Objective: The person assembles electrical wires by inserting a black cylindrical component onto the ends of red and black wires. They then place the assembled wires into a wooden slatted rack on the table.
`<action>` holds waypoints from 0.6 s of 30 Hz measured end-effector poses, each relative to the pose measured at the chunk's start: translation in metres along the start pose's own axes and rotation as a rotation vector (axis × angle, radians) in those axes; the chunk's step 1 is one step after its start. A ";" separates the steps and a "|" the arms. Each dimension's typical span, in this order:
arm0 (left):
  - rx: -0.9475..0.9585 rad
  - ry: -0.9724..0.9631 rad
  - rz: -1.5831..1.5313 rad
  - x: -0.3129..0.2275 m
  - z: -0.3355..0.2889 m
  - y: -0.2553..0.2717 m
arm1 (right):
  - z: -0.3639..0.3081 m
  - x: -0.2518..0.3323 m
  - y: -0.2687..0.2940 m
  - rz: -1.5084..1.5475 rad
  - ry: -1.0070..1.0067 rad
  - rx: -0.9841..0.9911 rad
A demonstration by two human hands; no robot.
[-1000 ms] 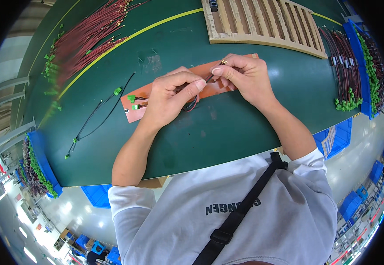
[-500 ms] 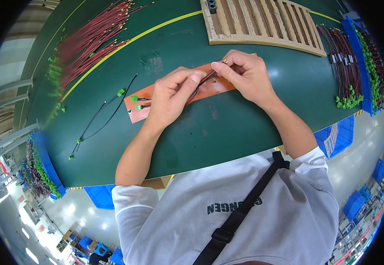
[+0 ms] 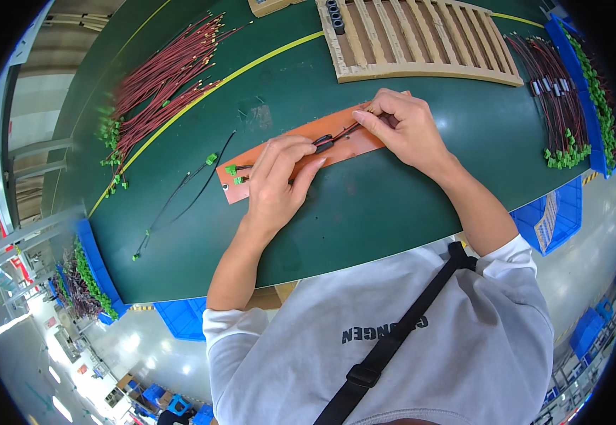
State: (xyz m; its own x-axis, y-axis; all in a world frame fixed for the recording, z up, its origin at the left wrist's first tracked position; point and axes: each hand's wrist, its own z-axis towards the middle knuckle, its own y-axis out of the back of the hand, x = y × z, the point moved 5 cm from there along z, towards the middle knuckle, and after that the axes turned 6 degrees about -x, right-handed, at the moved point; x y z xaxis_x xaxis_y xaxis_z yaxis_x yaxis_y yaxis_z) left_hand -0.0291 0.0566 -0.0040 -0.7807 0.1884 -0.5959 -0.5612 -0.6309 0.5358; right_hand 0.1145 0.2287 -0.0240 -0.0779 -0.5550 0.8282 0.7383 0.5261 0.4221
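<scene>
A broad green worktable [image 3: 364,212] with a yellow line [image 3: 180,113] across it fills the room's middle. Blue bins [image 3: 556,219] hang along its edges, above a pale, glossy floor [image 3: 138,347] reflecting overhead lights.
</scene>
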 end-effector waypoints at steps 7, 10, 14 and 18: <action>0.016 -0.012 -0.003 0.001 0.000 -0.007 | -0.005 -0.001 0.002 -0.052 0.041 0.045; 0.009 -0.090 0.064 0.000 -0.001 -0.008 | -0.005 -0.002 0.002 -0.096 0.062 0.048; 0.058 -0.130 0.107 0.000 0.003 -0.013 | -0.007 0.011 0.005 -0.341 0.291 -0.033; 0.037 -0.009 0.083 0.002 0.005 -0.014 | -0.010 0.008 -0.004 -0.312 0.362 -0.074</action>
State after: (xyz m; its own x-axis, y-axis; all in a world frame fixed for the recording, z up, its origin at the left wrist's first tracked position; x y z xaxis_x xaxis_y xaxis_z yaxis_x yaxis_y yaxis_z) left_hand -0.0243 0.0699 -0.0095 -0.8273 0.1434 -0.5431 -0.5041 -0.6163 0.6051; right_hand 0.1177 0.2160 -0.0221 -0.0746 -0.8748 0.4787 0.7632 0.2589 0.5921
